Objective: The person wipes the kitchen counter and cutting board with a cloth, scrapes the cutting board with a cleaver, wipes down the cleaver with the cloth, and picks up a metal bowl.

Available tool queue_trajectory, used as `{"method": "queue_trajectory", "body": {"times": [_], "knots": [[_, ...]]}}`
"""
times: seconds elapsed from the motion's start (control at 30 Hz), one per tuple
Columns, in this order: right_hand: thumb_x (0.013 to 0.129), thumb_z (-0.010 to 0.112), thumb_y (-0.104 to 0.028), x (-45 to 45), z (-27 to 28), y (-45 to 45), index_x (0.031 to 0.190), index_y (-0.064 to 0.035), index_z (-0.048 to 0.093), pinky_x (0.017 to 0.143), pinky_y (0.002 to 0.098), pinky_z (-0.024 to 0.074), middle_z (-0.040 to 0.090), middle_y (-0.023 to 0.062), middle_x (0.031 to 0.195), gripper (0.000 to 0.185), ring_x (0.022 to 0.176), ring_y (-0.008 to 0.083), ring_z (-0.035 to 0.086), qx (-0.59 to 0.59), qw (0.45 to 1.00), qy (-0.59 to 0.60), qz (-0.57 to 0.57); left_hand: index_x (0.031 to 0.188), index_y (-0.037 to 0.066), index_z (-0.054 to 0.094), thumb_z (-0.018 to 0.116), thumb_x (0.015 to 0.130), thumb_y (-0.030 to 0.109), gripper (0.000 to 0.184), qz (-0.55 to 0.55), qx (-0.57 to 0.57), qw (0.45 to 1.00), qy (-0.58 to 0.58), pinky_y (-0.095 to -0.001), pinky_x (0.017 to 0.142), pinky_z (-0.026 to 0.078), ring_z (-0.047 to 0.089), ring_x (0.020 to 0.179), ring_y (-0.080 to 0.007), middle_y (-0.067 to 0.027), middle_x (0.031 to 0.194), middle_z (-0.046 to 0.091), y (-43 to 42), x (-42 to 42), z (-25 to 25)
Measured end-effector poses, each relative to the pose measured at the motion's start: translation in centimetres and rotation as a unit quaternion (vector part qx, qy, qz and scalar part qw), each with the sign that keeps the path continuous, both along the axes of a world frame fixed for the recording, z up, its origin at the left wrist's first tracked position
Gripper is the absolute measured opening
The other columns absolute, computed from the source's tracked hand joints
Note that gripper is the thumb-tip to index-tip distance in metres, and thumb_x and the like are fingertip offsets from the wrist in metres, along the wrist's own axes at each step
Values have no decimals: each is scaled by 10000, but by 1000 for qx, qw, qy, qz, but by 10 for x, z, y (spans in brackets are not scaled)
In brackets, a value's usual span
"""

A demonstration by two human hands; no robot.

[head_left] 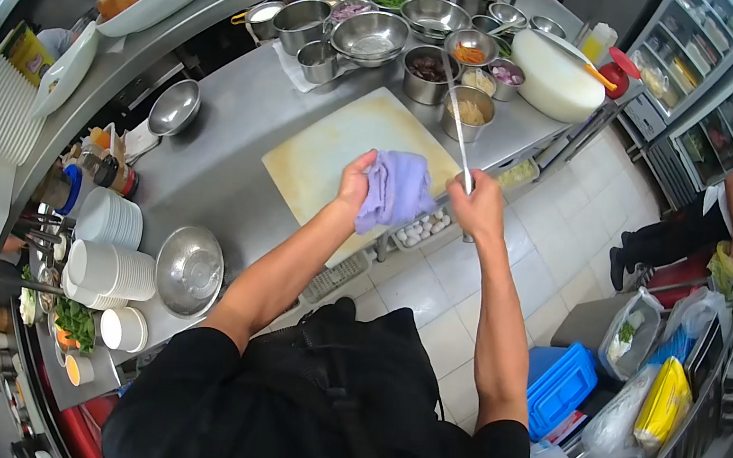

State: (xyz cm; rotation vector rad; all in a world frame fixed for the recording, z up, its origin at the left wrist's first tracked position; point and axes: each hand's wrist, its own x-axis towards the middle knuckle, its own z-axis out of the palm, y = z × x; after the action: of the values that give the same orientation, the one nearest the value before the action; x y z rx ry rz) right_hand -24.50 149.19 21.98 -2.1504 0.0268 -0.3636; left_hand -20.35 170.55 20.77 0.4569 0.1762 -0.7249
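A folded purple cloth (394, 192) is held in my left hand (356, 179), over the near edge of a yellowed cutting board (323, 141). My right hand (479, 207) grips the handle of a long knife (458, 119), whose narrow blade points up and away, past the metal pots. Cloth and blade are apart. Just beyond the blade's side stands a pot of pale shreds (468, 114), with a pot of dark pieces (429, 74) near the blade's tip.
Metal bowls (370, 36) and a large white block (557, 75) line the counter's back. Stacked white bowls (111, 217) and a steel bowl (189, 271) stand at left. Eggs (424, 228) lie below the counter edge. Another person (725, 204) stands at right beside bins.
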Motion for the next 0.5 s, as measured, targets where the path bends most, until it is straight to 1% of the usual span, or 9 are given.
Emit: {"method": "queue_trajectory", "body": {"times": [0.03,0.1,0.13,0.17,0.23,0.27,0.33,0.43,0.5], "knots": [[795,632,-151,-2,4,6,900,42,582,557,435,501,613,155,669,225,577,288,621,-74,997,-13,-12,1248,-28,520,371,987,471,583,5,-59,998,20,-479,1053,404,570,1151,-359,-209,1240,591,7,0,2],[765,654,-163,-8,15,26,852,40,567,646,487,517,647,223,756,237,683,384,664,-221,974,-41,-31,1178,-20,552,498,949,319,413,8,-67,995,-68,-454,1011,442,608,1071,-324,-178,1146,628,6,5,5],[775,618,-112,-7,11,35,844,18,553,607,467,528,647,218,756,162,692,385,666,-259,965,-49,-1,1144,-16,567,561,930,242,335,12,-68,991,-112,-442,991,461,628,1032,-307,-162,1099,646,4,7,5],[779,606,-94,-4,4,45,849,13,549,597,456,531,644,212,758,140,686,375,668,-288,956,-55,10,1116,-11,576,603,897,180,292,49,43,989,-130,-428,950,482,637,991,-286,-144,1059,651,-4,6,1],[787,581,-58,0,-3,63,859,2,541,577,433,537,638,201,760,102,673,355,672,-348,934,-72,31,1062,-2,592,687,832,56,255,122,259,946,-155,-401,868,525,655,908,-245,-107,979,661,-19,8,-4],[789,544,-7,-2,1,71,849,-11,524,558,408,542,627,183,766,63,650,335,669,-358,929,-82,45,1051,1,597,699,813,27,261,141,260,944,-143,-387,834,533,657,889,-232,-97,971,662,-13,9,-4],[790,554,-23,1,-1,77,859,-9,520,555,416,538,625,177,770,79,645,338,663,-352,927,-103,71,1030,7,606,723,773,-30,284,175,263,941,-119,-357,765,550,661,850,-208,-78,954,665,-3,13,-4],[792,565,-44,-6,-1,81,869,-12,518,549,426,531,622,171,768,96,647,343,658,-323,931,-128,114,1022,11,608,715,793,-6,253,239,285,922,-105,-360,755,556,664,842,-218,-87,951,665,32,32,0],[794,570,-56,-11,-3,80,873,-15,518,549,438,525,622,174,769,104,652,350,655,-308,932,-134,136,984,-11,633,719,771,-13,229,315,275,905,-77,-351,698,556,667,760,-230,-106,892,675,74,54,4]]}}
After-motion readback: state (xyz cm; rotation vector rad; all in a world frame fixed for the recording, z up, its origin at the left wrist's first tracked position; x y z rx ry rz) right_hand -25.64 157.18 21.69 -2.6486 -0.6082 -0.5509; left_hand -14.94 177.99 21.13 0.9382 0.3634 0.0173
